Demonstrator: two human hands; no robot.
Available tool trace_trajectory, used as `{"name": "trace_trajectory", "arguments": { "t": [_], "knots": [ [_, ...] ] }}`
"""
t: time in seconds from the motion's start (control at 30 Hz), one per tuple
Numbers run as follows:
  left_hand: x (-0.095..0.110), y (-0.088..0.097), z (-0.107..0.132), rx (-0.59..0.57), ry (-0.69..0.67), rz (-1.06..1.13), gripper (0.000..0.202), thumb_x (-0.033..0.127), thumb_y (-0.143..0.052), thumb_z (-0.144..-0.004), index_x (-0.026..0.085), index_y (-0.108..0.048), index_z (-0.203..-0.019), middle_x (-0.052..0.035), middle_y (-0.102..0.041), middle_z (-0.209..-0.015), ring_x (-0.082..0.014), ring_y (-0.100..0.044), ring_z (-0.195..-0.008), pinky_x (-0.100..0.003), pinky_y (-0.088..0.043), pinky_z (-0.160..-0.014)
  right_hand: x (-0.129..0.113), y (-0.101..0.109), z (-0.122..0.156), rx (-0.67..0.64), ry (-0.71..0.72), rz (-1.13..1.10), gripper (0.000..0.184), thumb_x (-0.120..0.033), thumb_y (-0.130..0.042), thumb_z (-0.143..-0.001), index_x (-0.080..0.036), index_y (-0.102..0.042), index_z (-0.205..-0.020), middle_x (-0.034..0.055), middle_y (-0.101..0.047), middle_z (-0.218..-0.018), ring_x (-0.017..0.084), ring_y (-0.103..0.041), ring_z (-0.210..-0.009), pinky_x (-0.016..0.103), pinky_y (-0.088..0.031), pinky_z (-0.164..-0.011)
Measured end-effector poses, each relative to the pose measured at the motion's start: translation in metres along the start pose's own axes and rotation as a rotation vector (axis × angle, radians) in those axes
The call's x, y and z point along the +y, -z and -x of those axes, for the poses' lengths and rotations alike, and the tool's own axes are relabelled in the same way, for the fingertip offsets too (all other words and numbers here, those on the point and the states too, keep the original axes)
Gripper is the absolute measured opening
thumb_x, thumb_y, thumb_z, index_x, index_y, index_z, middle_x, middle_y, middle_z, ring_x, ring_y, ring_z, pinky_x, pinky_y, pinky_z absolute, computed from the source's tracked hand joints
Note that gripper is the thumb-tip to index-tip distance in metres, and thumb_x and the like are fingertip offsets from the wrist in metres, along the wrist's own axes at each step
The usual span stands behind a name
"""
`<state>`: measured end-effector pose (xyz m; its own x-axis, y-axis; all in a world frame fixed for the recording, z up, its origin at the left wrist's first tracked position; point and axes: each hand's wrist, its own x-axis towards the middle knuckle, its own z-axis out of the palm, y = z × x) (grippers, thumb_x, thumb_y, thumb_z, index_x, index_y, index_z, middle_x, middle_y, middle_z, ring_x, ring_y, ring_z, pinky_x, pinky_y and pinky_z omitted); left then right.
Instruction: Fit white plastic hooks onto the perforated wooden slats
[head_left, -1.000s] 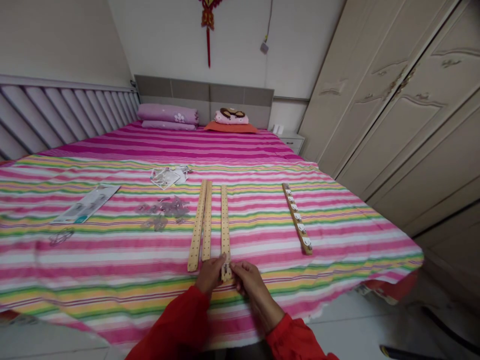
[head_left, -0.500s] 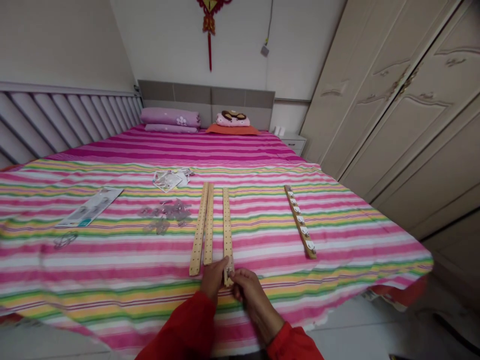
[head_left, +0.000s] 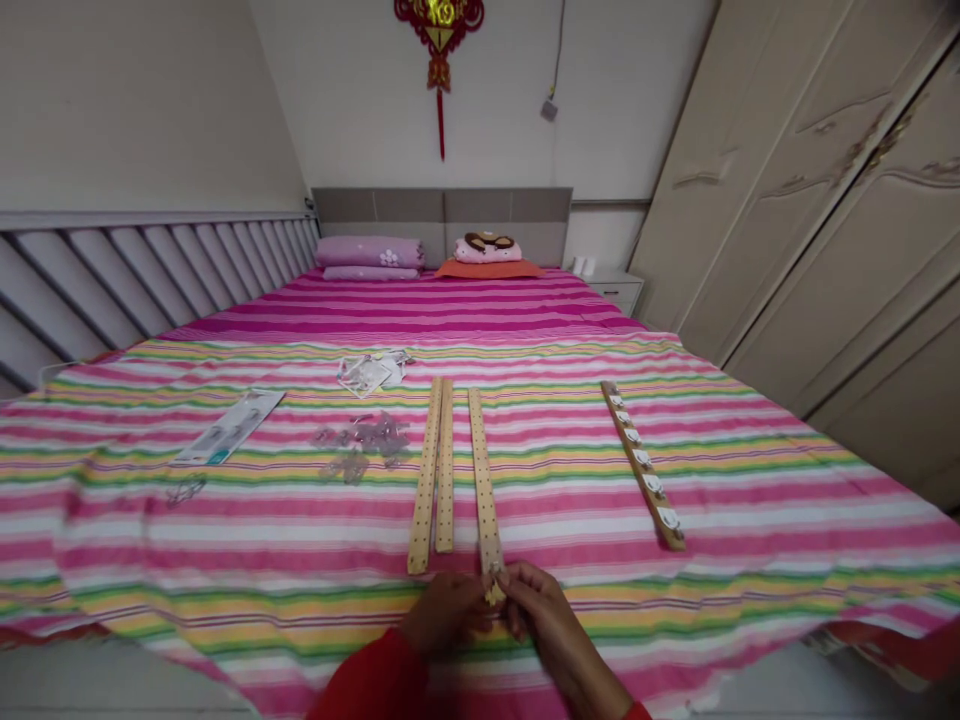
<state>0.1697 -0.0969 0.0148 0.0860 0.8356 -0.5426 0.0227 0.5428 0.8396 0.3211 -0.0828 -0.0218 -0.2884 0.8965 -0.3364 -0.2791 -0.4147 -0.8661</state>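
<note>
A pale wooden strip (head_left: 484, 480) with rows of small holes lies lengthwise before me, its near end between my hands. My left hand (head_left: 448, 610) is closed on that end from the left. From the right, my right hand (head_left: 541, 605) pinches at the same end, thumb and forefinger together by a small shiny piece (head_left: 495, 568); whether it grips this piece or the strip is hidden. Two more perforated wooden strips, a longer one (head_left: 424, 490) and another (head_left: 445, 480), lie side by side just to the left.
A wooden strip with white hooks (head_left: 643, 460) lies to the right. Small clear plastic packets (head_left: 367, 440), opened packaging (head_left: 375, 372), a flat hook package (head_left: 232, 428) and thin wire loops (head_left: 185, 488) are on the left. Everything rests on a striped bedsheet (head_left: 300, 590).
The view has shifted, so the bed's contents appear further right and lower. My left hand has moved from the strip's upper side to its near end; my right hand stays at that end.
</note>
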Motion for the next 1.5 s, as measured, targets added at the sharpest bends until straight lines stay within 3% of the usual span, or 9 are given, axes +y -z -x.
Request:
{"name": "trace_trajectory", "arguments": {
  "t": [0.1, 0.23, 0.33, 0.63, 0.8, 0.93, 1.1, 1.27, 1.5],
  "knots": [
    [0.025, 0.034, 0.019, -0.092, -0.051, -0.201, 0.045, 0.06, -0.069, -0.062, 0.015, -0.068, -0.065, -0.0084, -0.07, -0.067, -0.0185, -0.062, -0.055, -0.026, -0.04, -0.049, -0.003, 0.003, 0.001, 0.024, 0.0, 0.038, 0.05, -0.064, -0.073, -0.061, -0.015, -0.061, -0.065, -0.0012, -0.059, -0.049, 0.006, -0.04, -0.031, 0.019, -0.023, -0.032],
    [0.066, 0.09, 0.008, 0.462, -0.497, -0.253, 0.036, 0.053, -0.068, -0.064, 0.018, -0.067, -0.072, -0.0036, -0.068, -0.071, -0.0173, -0.061, -0.07, -0.026, -0.046, -0.066, -0.01, 0.004, -0.002, 0.128, 0.087, 0.102, 0.055, -0.07, -0.071, -0.058, -0.016, -0.059, -0.06, -0.0028, -0.053, -0.046, 0.005, -0.037, -0.031, 0.02, -0.021, -0.033],
    [0.079, 0.122, -0.02, 0.741, -0.555, -0.267, 0.037, 0.051, -0.068, -0.06, 0.018, -0.065, -0.076, -0.0042, -0.067, -0.073, -0.0186, -0.061, -0.071, -0.029, -0.047, -0.07, -0.016, 0.004, -0.005, 0.177, 0.153, 0.102, 0.055, -0.071, -0.073, -0.055, -0.017, -0.058, -0.058, -0.0031, -0.051, -0.047, 0.006, -0.035, -0.033, 0.021, -0.021, -0.035],
    [0.069, 0.142, -0.065, 0.91, -0.595, -0.639, 0.027, 0.045, -0.055, -0.071, 0.019, -0.061, -0.065, -0.0064, -0.062, -0.071, -0.0214, -0.057, -0.071, -0.033, -0.043, -0.069, -0.038, 0.003, 0.001, 0.143, 0.279, 0.189, 0.048, -0.063, -0.074, -0.061, -0.016, -0.065, -0.063, 0.0004, -0.056, -0.054, 0.013, -0.049, -0.053, 0.025, -0.037, -0.051],
    [0.073, 0.142, -0.055, 0.838, -0.625, -0.421, 0.028, 0.046, -0.061, -0.065, 0.019, -0.06, -0.058, -0.003, -0.062, -0.067, -0.0188, -0.056, -0.07, -0.03, -0.043, -0.069, -0.046, -0.005, 0.001, 0.105, 0.279, 0.183, 0.049, -0.064, -0.075, -0.059, -0.016, -0.066, -0.065, 0.0007, -0.057, -0.054, 0.014, -0.05, -0.054, 0.026, -0.039, -0.054],
    [0.083, 0.13, -0.033, 0.596, -0.428, 0.028, 0.03, 0.044, -0.074, -0.058, 0.016, -0.063, -0.062, 0.0007, -0.063, -0.061, -0.0141, -0.057, -0.063, -0.025, -0.044, -0.06, -0.052, -0.015, -0.004, 0.084, 0.265, 0.175, 0.051, -0.065, -0.075, -0.058, -0.016, -0.065, -0.067, -0.0017, -0.054, -0.052, 0.01, -0.044, -0.047, 0.024, -0.033, -0.046],
    [0.091, 0.103, -0.001, 0.259, -0.201, 0.417, 0.019, 0.021, -0.078, -0.062, 0.016, -0.064, -0.074, -0.0028, -0.072, -0.077, -0.0123, -0.066, -0.069, -0.019, -0.049, -0.059, -0.062, -0.024, -0.011, 0.055, 0.26, 0.158, 0.052, -0.066, -0.074, -0.058, -0.017, -0.063, -0.07, -0.0043, -0.052, -0.05, 0.007, -0.039, -0.039, 0.021, -0.028, -0.039],
    [0.087, 0.076, 0.012, 0.084, -0.142, 0.413, 0.024, 0.027, -0.08, -0.065, 0.016, -0.062, -0.076, -0.0054, -0.073, -0.083, -0.0128, -0.068, -0.072, -0.019, -0.051, -0.062, -0.072, -0.03, -0.01, 0.008, 0.233, 0.106, 0.047, -0.062, -0.072, -0.064, -0.017, -0.06, -0.07, -0.0036, -0.057, -0.055, 0.004, -0.037, -0.034, 0.019, -0.025, -0.036],
    [0.074, 0.037, 0.012, 0.202, -0.456, 0.029, 0.034, 0.046, -0.075, -0.065, 0.015, -0.063, -0.071, -0.002, -0.067, -0.07, -0.0119, -0.062, -0.064, -0.02, -0.046, -0.056, -0.07, -0.03, -0.008, 0.002, 0.263, 0.087, 0.045, -0.059, -0.072, -0.066, -0.016, -0.062, -0.074, -0.0061, -0.051, -0.049, 0.005, -0.036, -0.035, 0.019, -0.026, -0.036]
  ]
}}
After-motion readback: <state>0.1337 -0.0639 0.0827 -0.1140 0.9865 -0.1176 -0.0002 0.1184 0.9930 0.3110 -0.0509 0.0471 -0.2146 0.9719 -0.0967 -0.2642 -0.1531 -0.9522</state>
